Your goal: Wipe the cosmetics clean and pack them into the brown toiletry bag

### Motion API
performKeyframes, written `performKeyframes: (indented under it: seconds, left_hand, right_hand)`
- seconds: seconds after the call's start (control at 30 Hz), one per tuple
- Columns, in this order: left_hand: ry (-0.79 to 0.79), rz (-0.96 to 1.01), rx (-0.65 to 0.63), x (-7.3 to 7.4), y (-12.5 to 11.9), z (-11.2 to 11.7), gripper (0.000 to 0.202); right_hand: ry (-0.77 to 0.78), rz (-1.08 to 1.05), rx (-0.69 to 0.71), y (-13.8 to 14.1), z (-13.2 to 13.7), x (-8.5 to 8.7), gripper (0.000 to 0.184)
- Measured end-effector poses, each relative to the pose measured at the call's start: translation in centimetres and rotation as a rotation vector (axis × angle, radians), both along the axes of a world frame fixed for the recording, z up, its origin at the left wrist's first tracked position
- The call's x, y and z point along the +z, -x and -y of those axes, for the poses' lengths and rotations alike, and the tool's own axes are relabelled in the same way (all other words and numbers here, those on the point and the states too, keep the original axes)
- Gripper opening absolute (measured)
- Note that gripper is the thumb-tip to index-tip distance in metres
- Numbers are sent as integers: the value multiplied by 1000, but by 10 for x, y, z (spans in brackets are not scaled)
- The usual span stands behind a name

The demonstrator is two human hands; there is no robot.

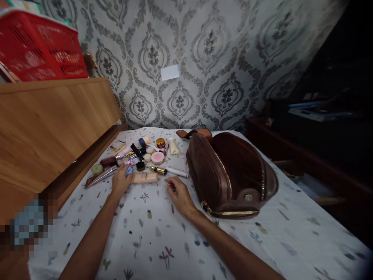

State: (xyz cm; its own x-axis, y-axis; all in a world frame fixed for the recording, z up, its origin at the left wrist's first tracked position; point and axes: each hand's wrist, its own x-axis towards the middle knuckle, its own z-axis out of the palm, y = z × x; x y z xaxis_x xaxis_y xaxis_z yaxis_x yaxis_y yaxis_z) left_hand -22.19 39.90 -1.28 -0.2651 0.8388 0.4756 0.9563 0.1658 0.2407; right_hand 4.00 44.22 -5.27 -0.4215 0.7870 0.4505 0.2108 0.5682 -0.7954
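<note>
My left hand (120, 181) is closed at the near side of a cluster of cosmetics, with a small blue item (129, 170) between thumb and finger; its kind is too small to make out. Right beside those fingertips lies a beige foundation bottle (145, 178), its left end partly covered by the hand. My right hand (179, 194) hovers low over the cloth with bent fingers apart, holding nothing. Just beyond it are a white pen-like tube (177, 172) and a gold-and-black lipstick (158, 170). A brown toiletry bag (210, 175) stands unzipped to the right.
Past my hands lie a pink compact (157, 157), a cream tube (174, 147), a gold-lidded jar (160, 142) and a rose tube (101, 177). A wooden cabinet (58, 116) with a red basket (43, 46) borders the left; patterned wallpaper (210, 46) backs the printed cloth (151, 233).
</note>
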Motion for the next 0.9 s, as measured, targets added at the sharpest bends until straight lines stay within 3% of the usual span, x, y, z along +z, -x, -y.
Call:
performKeyframes:
  seconds: [0.1, 0.23, 0.37, 0.5, 0.63, 0.77, 0.9]
  left_hand:
    - [28, -12, 31, 0, 1, -1, 25]
    - [70, -50, 26, 13, -7, -11, 34]
    - [116, -94, -14, 35, -18, -41, 49]
    - [181, -128, -48, 46, -28, -81, 47]
    - [252, -125, -46, 39, -32, -103, 41]
    - [280, -121, -19, 27, -33, -104, 44]
    - [281, -134, 10, 24, -34, -101, 45]
  right_hand:
    - [6, -7, 7, 0, -1, -1, 24]
    - [2, -13, 8, 0, -1, 0, 24]
    - [-2, -23, 6, 0, -1, -1, 23]
    - [-7, -36, 14, 0, -2, -2, 23]
    - [-14, -49, 13, 0, -2, -3, 23]
    - [-16, -58, 20, 0, -2, -3, 24]
    - [2, -52, 26, 0, -2, -3, 23]
